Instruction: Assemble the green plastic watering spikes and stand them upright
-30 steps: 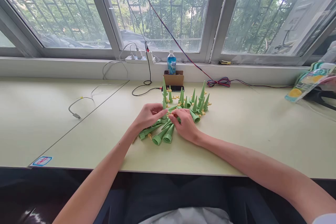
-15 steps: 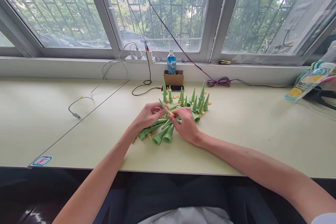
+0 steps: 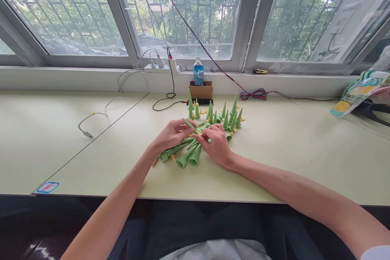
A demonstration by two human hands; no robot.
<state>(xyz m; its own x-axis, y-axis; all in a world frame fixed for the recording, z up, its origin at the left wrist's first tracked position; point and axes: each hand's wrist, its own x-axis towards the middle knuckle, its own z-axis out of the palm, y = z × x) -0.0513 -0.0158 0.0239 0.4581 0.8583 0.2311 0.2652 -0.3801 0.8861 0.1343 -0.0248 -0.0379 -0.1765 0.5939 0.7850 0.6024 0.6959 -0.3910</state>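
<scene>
My left hand is closed around a green plastic watering spike, its tip pointing up and to the left. Against its near end my right hand pinches a small yellow valve; how far the valve sits in the spike is hidden by my fingers. Below my hands lie several loose green spikes with threaded open ends towards me, and a yellow valve among them. Behind and to the right, several spikes with yellow valves stand upright on their wide ends.
At the back, a blue-labelled bottle rises behind a small cardboard box, with a dark phone in front. Cables run along the wall. A grey cable lies left, and a plastic package sits far right.
The spike in my left hand has tilted further left, its tip lower than before. My right fingers have turned slightly at the valve. The pile looks the same.
</scene>
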